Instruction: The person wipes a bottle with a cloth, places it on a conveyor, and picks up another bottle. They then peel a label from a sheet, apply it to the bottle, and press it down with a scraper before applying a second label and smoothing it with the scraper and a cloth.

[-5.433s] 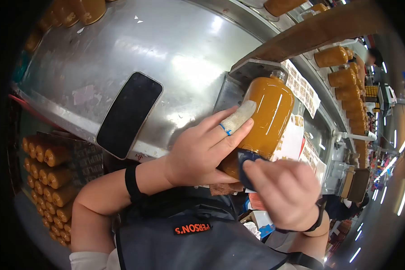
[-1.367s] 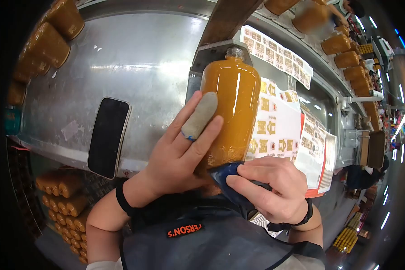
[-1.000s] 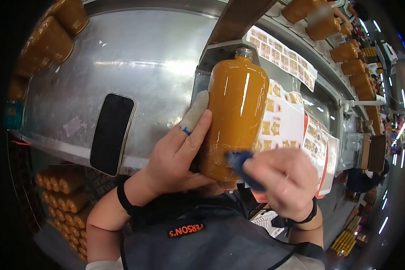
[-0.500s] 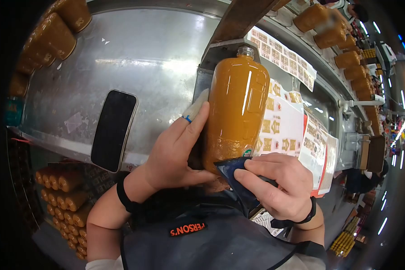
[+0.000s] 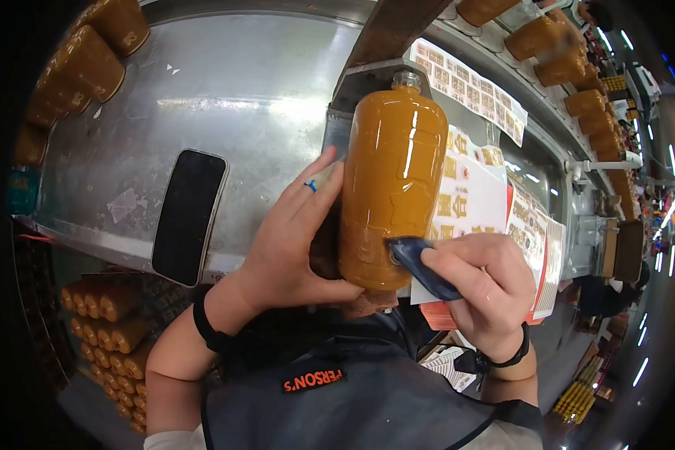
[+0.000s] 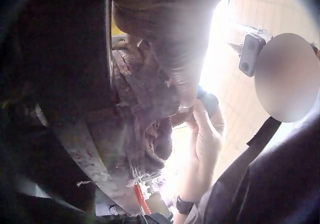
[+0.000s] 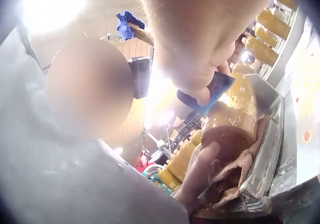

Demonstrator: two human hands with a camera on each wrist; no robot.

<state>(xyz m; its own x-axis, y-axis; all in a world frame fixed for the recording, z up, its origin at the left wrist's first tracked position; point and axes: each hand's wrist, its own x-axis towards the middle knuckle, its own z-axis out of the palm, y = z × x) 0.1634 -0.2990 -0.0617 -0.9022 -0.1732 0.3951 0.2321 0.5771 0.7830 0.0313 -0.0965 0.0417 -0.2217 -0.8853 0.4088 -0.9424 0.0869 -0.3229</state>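
Note:
An orange bottle (image 5: 394,172) lies neck-away in a metal bracket (image 5: 352,82) on the steel table. My left hand (image 5: 307,232) grips its left side, fingers along the glass and thumb under the base. My right hand (image 5: 442,266) pinches a blue scraper (image 5: 416,259) and presses its tip against the bottle's lower part. The right wrist view shows the scraper (image 7: 215,91) over the bottle (image 7: 235,116), which rests on a brown cloth (image 7: 235,176). The left wrist view is mostly dark; the right hand (image 6: 205,134) shows there.
A black phone (image 5: 187,214) lies on the steel table (image 5: 225,82). Label sheets (image 5: 472,202) lie right of the bottle and small labels (image 5: 469,82) behind. Orange bottles line a conveyor (image 5: 570,67), stand at the far left (image 5: 90,60) and fill a crate (image 5: 105,330).
My right hand has raised the scraper from under the bottle's base onto its lower side. My left fingers have slid further round the bottle, so the covered fingertip is hidden.

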